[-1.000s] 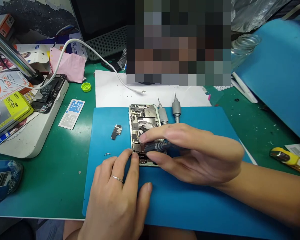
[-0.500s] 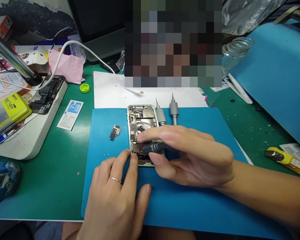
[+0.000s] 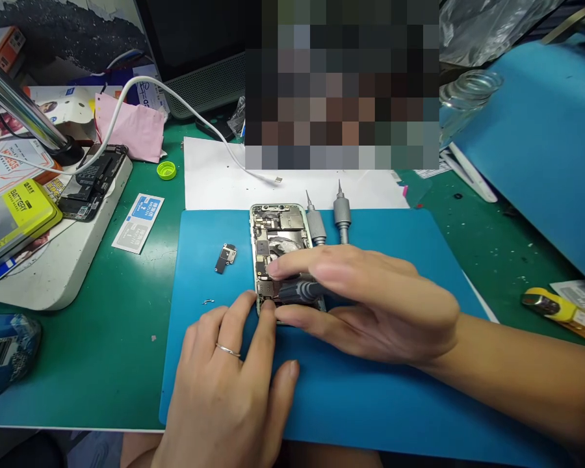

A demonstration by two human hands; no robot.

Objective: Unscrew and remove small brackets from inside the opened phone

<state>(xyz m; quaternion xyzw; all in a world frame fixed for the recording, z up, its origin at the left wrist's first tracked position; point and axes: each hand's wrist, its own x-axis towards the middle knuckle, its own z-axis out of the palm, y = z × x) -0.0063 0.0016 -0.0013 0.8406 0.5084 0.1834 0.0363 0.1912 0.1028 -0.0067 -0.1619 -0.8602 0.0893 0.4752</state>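
Note:
An opened phone (image 3: 262, 247) lies on the blue mat (image 3: 380, 403), its inner parts exposed. My left hand (image 3: 229, 380), with a ring on one finger, is open, two fingertips at the phone's lower left edge. Over the phone's lower half, my right hand (image 3: 390, 305) holds a dark ridged tool (image 3: 299, 292) between index finger and thumb; the tool's rear end is hidden by the hand. My right index fingertip is over the phone's board, and the thumb tip is beside my left index finger. A small black-and-metal phone part (image 3: 225, 258) lies left of the phone.
Two grey screwdrivers (image 3: 342, 211) (image 3: 316, 224) lie beyond my right hand. Tiny metal pieces (image 3: 207, 301) are on the mat. A white cable (image 3: 209, 123) ends on white paper (image 3: 209, 182). Another opened phone (image 3: 95, 185) is at left, a yellow cutter (image 3: 548, 305) at right.
My right thumb has moved left, extending to my left index fingertip. The dark tool lies slightly flatter over the phone. The whole view has shifted a little.

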